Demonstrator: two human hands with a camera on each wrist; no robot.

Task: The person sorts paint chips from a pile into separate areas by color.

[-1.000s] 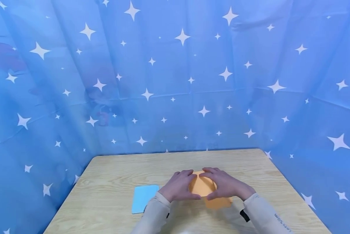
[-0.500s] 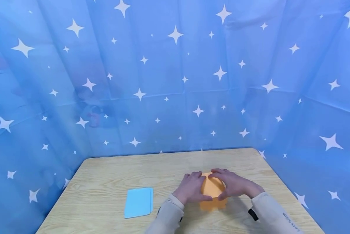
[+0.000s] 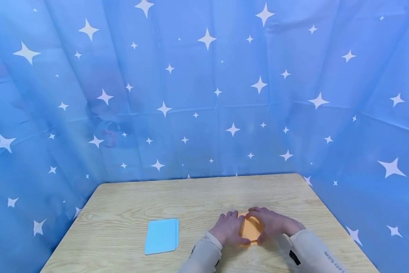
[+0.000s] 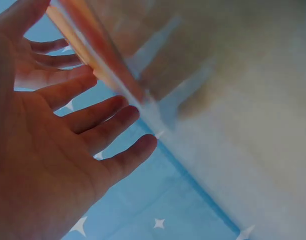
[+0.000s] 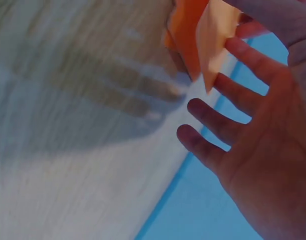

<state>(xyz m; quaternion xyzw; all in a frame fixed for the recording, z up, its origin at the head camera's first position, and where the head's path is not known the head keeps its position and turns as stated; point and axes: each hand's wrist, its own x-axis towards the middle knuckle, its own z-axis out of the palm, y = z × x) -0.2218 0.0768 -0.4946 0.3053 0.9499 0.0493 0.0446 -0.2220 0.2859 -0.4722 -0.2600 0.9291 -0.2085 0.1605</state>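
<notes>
An orange card (image 3: pixel 252 229) is held level between the two hands, right of the table's middle. My left hand (image 3: pixel 227 229) grips its left side, thumb at the near edge and fingertips at the far edge. On the right side my right hand (image 3: pixel 272 223) grips it the same way. Seen from the right wrist, the held card (image 5: pixel 213 42) is close over more orange card (image 5: pixel 185 30), with a narrow gap between them. The ring and little fingers of that hand are spread clear of the card. The left wrist view shows the orange edge (image 4: pixel 75 37) at the fingertips.
Light blue cards (image 3: pixel 161 237), slightly offset in a pile, lie on the wooden table (image 3: pixel 129 204) left of the hands. A blue curtain (image 3: pixel 197 83) with white stars hangs behind the table and at both sides.
Both hands have come down with the orange card, so it now covers most of the orange below. The head view has shifted, and the blue cards show more fully.
</notes>
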